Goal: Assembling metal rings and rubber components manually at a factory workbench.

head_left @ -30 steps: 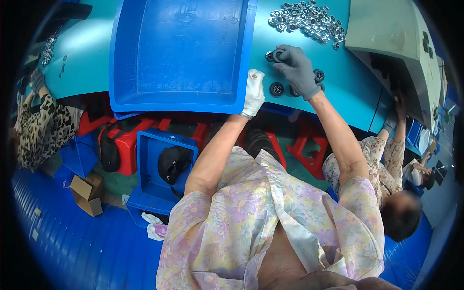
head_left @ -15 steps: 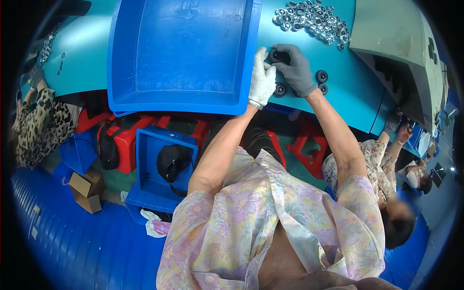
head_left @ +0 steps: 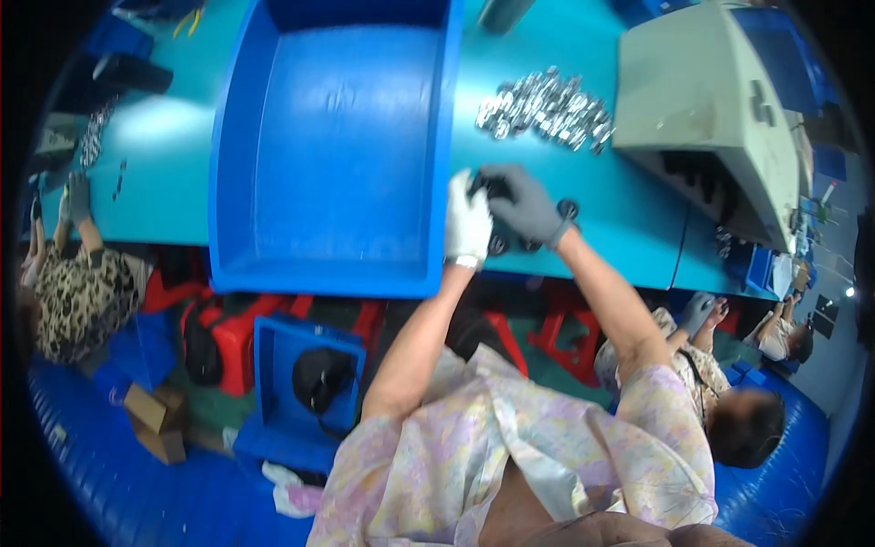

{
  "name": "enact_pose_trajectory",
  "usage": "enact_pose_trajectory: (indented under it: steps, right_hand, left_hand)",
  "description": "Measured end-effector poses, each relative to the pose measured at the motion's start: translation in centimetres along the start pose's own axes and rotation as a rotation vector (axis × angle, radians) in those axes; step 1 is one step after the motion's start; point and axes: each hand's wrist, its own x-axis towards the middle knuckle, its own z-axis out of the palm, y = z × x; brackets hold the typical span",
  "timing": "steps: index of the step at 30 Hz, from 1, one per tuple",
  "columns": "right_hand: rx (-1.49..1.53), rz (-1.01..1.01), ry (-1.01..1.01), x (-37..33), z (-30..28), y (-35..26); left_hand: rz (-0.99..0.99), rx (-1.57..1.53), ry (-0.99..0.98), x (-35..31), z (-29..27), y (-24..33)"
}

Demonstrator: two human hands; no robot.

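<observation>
Grey-gloved right hand (head_left: 523, 206) is gripping a black part (head_left: 492, 186), ideally keeping it level, while white-gloved left hand (head_left: 468, 223) is meeting it, grip unclear.

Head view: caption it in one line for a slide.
White-gloved left hand and grey-gloved right hand meet at a small black part beside a rectangular blue plastic bin.

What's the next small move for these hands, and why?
Probably brace the dark part with the left hand before adjusting it: the right hand seems to grip it, and both hands' fingertips meet around it. Blur hides its exact seating.
</observation>
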Motion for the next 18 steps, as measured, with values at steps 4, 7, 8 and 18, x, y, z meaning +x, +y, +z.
enact_pose_trajectory:
  steps: [4,7,8,18]
  right_hand:
    - [0.158,0.064,0.071,0.3,-0.6,-0.5]
    - [0.267,0.143,0.074,1.1,-0.5,-0.9]
    - [0.317,0.185,0.044,1.1,-0.6,-1.0]
    - [-0.157,0.046,0.012,3.9,-1.5,-2.1]
  left_hand:
    - [-0.001,0.020,-0.026,-0.3,0.2,0.7]
    - [-0.018,-0.091,-0.019,0.3,0.9,-1.0]
    - [-0.048,-0.152,-0.038,0.5,1.1,-1.1]
    - [-0.190,-0.203,-0.058,0.7,0.8,1.1]
